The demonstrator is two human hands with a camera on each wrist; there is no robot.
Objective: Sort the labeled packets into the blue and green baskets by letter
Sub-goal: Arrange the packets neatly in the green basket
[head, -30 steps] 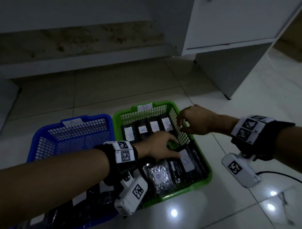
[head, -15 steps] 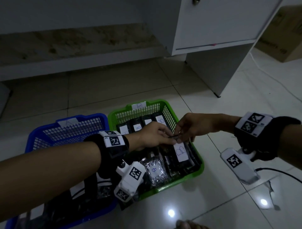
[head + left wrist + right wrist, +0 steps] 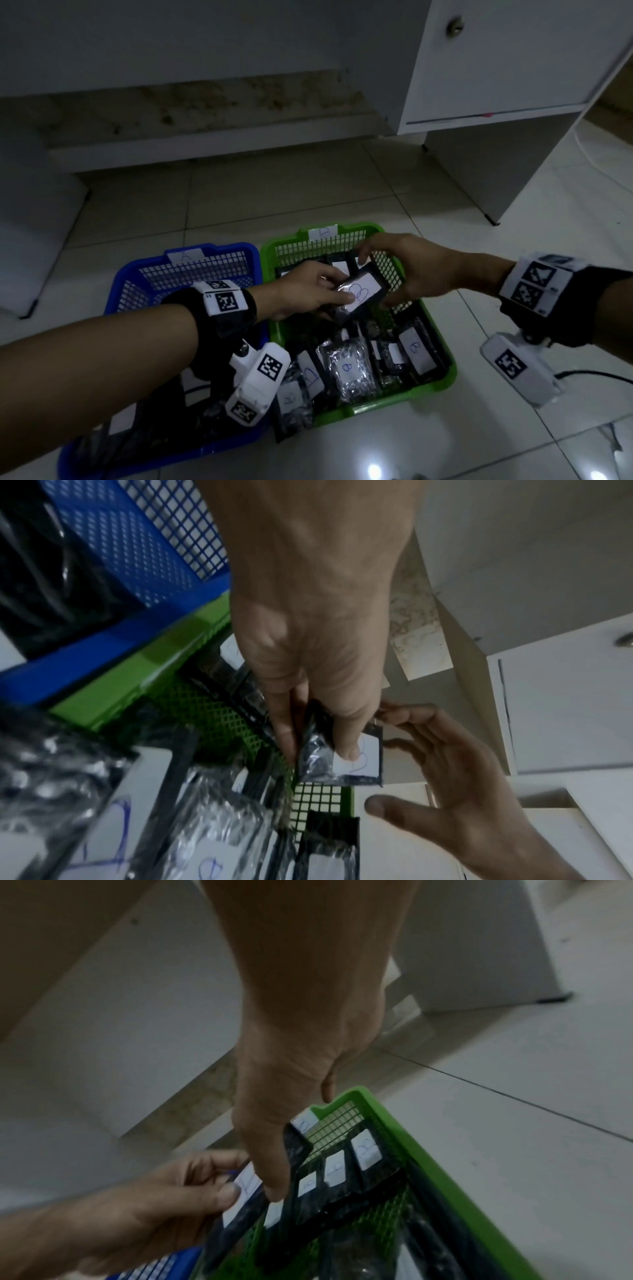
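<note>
A dark packet with a white label marked B [image 3: 364, 291] is held just above the green basket [image 3: 442, 380]. My left hand [image 3: 342, 298] pinches its near end, thumb on the label [image 3: 346, 750]. My right hand [image 3: 376, 277] holds the far end, fingers over the top edge and thumb at the lower edge [image 3: 274, 1191]. The green basket carries a B tag [image 3: 323, 232] and holds several B packets [image 3: 347, 370]. To its left, the blue basket [image 3: 212, 248] has an A tag [image 3: 185, 256] and dark packets [image 3: 137, 435] partly hidden by my left arm.
Both baskets stand side by side on a pale tiled floor [image 3: 274, 192]. A white cabinet [image 3: 496, 68] with a side panel [image 3: 479, 171] stands at the back right. A black cable [image 3: 599, 377] lies on the floor to the right. A low ledge [image 3: 205, 150] runs along the back wall.
Both hands came together over the green basket and lifted the B packet, now turned label-up between them. The head view has shifted so the baskets sit lower in frame.
</note>
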